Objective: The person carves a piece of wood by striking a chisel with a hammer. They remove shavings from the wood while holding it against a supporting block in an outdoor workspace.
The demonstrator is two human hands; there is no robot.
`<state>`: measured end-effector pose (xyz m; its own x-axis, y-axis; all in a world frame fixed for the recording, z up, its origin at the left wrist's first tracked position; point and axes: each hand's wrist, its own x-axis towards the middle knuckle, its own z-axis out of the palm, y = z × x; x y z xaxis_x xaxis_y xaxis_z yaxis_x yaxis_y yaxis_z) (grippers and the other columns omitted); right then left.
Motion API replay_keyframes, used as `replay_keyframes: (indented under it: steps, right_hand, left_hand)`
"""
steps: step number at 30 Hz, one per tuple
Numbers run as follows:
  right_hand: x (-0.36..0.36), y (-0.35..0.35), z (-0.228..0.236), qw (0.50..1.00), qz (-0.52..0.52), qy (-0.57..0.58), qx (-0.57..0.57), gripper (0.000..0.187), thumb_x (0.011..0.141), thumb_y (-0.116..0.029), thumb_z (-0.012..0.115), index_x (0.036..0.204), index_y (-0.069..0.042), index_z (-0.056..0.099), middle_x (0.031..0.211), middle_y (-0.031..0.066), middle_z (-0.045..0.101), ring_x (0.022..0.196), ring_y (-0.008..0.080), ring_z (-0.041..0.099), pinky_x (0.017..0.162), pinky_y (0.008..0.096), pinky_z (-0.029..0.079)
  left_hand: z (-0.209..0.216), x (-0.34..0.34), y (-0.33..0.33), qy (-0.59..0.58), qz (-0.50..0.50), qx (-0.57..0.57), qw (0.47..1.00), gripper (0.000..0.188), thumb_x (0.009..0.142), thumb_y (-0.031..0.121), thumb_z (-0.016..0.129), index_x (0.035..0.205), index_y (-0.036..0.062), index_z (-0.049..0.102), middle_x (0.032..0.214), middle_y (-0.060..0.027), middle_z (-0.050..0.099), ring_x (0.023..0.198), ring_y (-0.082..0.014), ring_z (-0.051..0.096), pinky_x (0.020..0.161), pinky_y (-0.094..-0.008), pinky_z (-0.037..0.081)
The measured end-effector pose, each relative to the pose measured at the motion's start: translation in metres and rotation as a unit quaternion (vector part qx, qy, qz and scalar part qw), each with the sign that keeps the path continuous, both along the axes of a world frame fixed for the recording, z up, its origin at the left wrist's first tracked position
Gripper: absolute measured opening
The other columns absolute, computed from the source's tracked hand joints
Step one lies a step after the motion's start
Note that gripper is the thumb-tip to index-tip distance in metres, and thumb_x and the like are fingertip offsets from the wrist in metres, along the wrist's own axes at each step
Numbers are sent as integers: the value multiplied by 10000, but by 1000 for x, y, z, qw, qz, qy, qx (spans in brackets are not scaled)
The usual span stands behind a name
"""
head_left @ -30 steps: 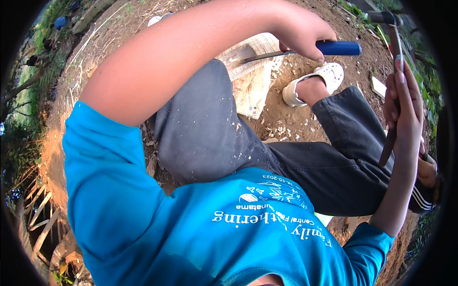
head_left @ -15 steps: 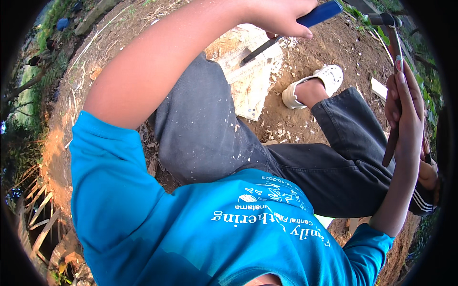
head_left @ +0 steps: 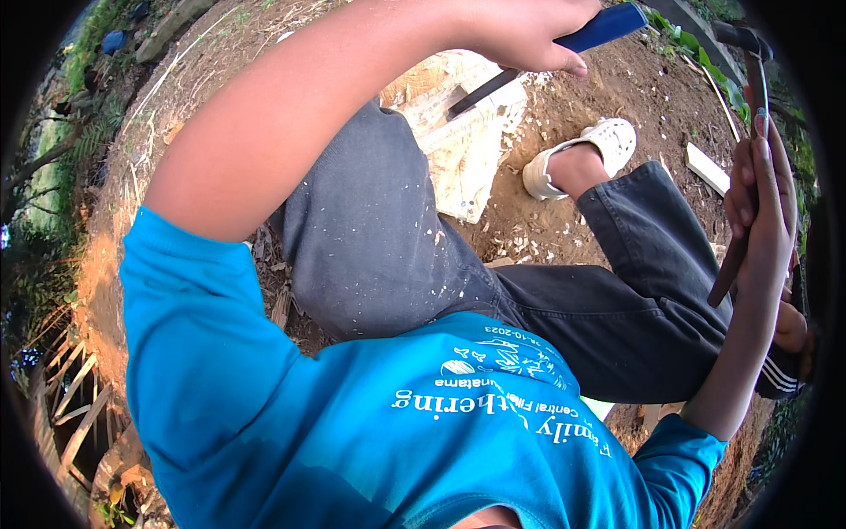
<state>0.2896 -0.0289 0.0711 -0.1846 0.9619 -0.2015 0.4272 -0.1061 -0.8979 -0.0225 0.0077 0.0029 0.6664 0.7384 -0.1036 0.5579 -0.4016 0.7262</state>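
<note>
The chisel (head_left: 483, 94) is in the left hand (head_left: 533, 35), slanted, with its blue handle (head_left: 610, 26) sticking out to the right past the thumb. Its dark blade (head_left: 467, 105) runs down and left from under the hand, and the tip appears to touch the pale wood (head_left: 456, 181). The left hand is closed around the chisel, thumb lying along the handle; most of its fingers are hidden. The wood lies on the ground below and to the left of this hand, with its upper part partly behind the forearm.

The right hand (head_left: 767, 207), well apart from the left, grips the hammer (head_left: 730, 269) by its shaft. The hammer stands nearly upright, its head (head_left: 740, 38) above the hand and the dark end of the shaft below it. It is clear of the chisel.

Between the hands, on brown soil (head_left: 656, 101), is one foot in a white shoe (head_left: 615, 141). Chips (head_left: 526, 244) are scattered below the shoe. A pale strip (head_left: 708, 167) lies just left of the right hand, and green leaves (head_left: 705, 63) grow left of the hammer's head. Nearer the body than either hand are dark trousers (head_left: 366, 234), flecked with pale bits, and a blue shirt (head_left: 211, 353).
</note>
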Motion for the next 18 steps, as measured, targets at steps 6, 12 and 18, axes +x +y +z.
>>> replay_keyframes:
  steps: [6,12,18]
  right_hand:
    - [-6,-2,1,1000,9,-10,-7,501,1113,-201,438,1571,-34,321,787,-31,407,481,-19,320,388,149,305]
    - [-8,-3,3,1000,-9,-10,18,474,1094,-225,488,1506,2,424,762,-37,457,462,-11,358,385,169,306]
    - [-25,-19,-17,991,-4,-117,-63,490,1078,-278,529,1491,-21,469,784,-44,481,480,-21,378,388,169,311]
  left_hand:
    - [9,-5,1,0,-2,-9,1000,389,945,220,670,1163,-50,493,1102,-294,647,1055,-439,646,893,-487,515]
    - [7,-1,-3,64,3,-7,998,416,949,258,656,1184,-47,498,1062,-287,672,1019,-447,662,879,-506,517]
    - [4,2,-6,52,-26,38,998,407,938,241,657,1213,-23,513,1093,-275,676,1038,-452,654,883,-511,518]
